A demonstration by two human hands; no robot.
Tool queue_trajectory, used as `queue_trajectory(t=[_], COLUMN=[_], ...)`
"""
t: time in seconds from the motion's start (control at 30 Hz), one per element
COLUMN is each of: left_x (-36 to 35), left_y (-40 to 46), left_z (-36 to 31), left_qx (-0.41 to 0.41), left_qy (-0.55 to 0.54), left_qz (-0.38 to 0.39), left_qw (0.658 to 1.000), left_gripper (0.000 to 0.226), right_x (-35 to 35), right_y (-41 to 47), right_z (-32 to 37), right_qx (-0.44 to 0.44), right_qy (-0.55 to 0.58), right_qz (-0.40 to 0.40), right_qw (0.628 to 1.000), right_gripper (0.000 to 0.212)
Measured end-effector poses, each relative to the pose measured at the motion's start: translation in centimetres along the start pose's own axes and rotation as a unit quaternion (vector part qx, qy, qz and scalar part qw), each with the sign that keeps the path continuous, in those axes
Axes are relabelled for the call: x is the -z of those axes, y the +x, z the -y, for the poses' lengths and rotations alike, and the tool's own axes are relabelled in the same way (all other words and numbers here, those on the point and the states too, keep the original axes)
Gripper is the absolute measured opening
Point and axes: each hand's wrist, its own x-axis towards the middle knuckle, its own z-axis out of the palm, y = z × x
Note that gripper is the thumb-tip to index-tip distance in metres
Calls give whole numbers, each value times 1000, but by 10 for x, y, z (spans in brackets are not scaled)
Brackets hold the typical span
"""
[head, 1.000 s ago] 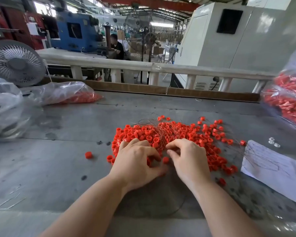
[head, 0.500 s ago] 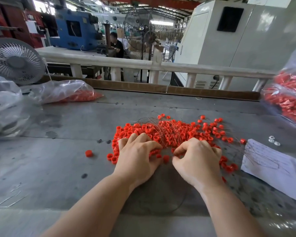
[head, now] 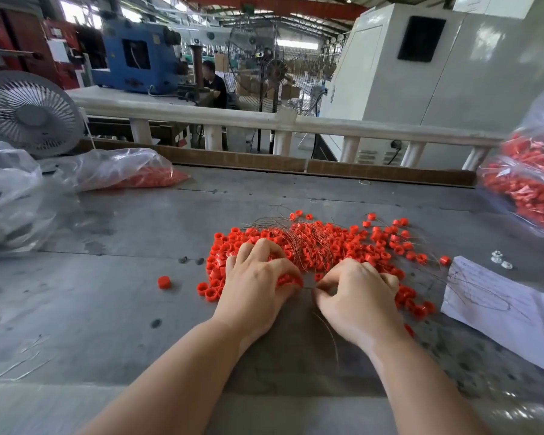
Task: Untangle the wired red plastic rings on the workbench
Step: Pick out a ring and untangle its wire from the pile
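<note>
rings [head: 327, 243] ctr on workbench [head: 107, 309] | both hands on near edge | paper [head: 496, 309] R | fan [head: 29, 113] far L

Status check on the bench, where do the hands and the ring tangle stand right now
Left hand curled over red rings. Right hand pinching thin wire at pile's near edge. Rings tangled in wire. One stray ring left of pile, nothing blocking.

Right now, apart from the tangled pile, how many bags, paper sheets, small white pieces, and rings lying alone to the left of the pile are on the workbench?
Bags holding red rings: 2
Other clear bag: 1
Paper sheet: 1
Small white pieces: 3
Lone red ring: 1
Total: 8
</note>
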Motion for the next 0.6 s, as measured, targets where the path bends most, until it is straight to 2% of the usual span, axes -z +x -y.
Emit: queue_trajectory(t=[0.17,0.27,0.37,0.47,0.6], left_x=[3,4,5,4,4], left_y=[2,3,3,3,3], left_z=[3,3,5,5,5], left_qx=[16,27,39,46,52], left_qy=[-70,-81,-86,-88,-89], left_qz=[-39,-48,-49,-50,-51], left_qw=[997,995,994,994,993], left_gripper=[18,19,20,20,20], right_x=[0,2,6,7,9], right_y=[-1,-1,-2,-5,-7], right_z=[1,2,5,9,13], right_qx=[19,25,53,109,156], right_qy=[-7,14,70,65,62], right_qz=[24,3,-8,56,119], right_qw=[1000,1000,996,990,979], right_gripper=[9,7,18,28,26])
